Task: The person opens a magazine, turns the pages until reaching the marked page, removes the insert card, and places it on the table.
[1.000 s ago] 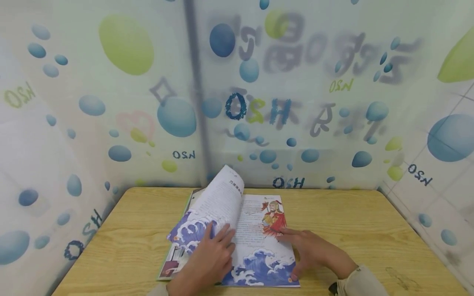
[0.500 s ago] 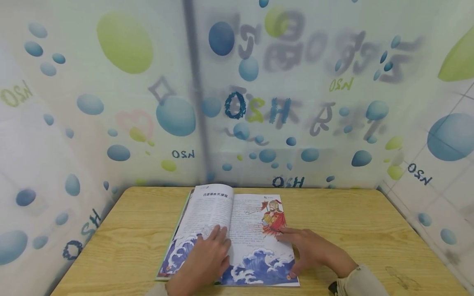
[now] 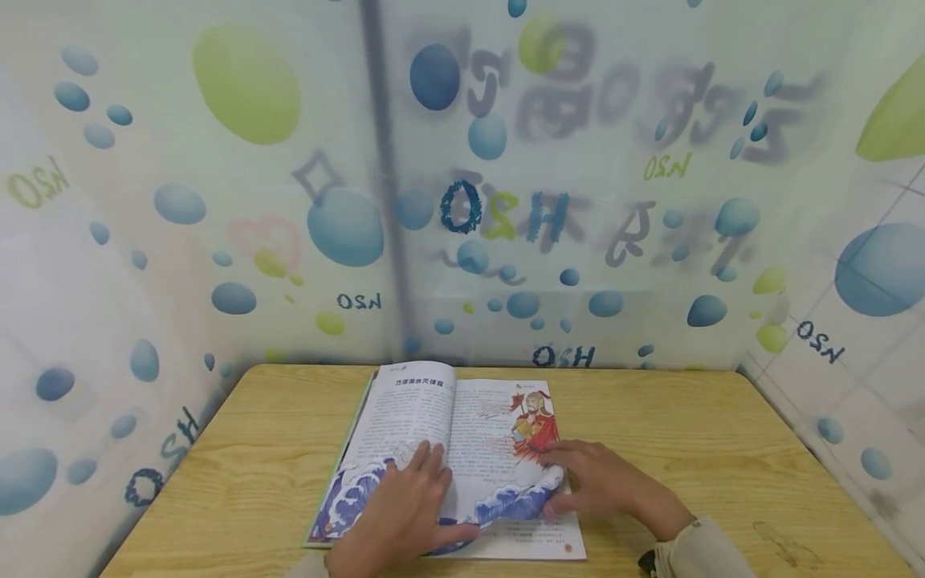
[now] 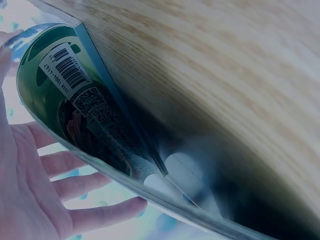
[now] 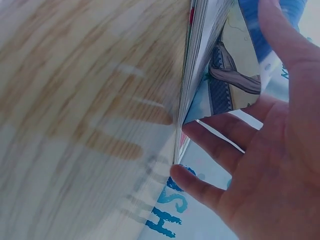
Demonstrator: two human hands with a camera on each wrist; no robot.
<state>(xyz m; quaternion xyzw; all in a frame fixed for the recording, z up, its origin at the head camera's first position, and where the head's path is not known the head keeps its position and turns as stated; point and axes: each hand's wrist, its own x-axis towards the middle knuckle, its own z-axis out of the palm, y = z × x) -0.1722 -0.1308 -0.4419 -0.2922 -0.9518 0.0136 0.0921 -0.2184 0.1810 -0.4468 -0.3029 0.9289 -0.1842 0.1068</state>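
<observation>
We find a magazine (image 3: 397, 417) lying spread wide on a yellowish wood tabletop (image 3: 672, 417), roughly central, reaching from near the far edge toward us. Left hand (image 3: 412, 502): rests over the lower part of the left-hand page, fingers (image 3: 436, 461) straight and released, grasping nothing, thumb stretched sideways across the inner fold to the foot of the right-hand page. Right hand (image 3: 607, 486): at the magazine's right edge, thumb and forefinger pinching a page (image 3: 516, 502). We see that page curled up at its lower right, its blue wave border folded over, and lines of print on the sheet underneath. Above the curl, a red-robed figure (image 3: 536, 421) is printed, just beside the forefinger. In the left wrist view we note the green back cover (image 4: 37, 57), bowed away from the tabletop, bearing a barcode label (image 4: 67, 67); the fingers spread just outside the bow. In the right wrist view we see the underside of the lifted page, with a drawing we cannot make out, next to the stacked page edges. A pale sleeve (image 3: 704, 550) covers the right forearm. Behind the tabletop we record a pale backdrop (image 3: 614, 337) with blue and green ovals and H2O lettering.
</observation>
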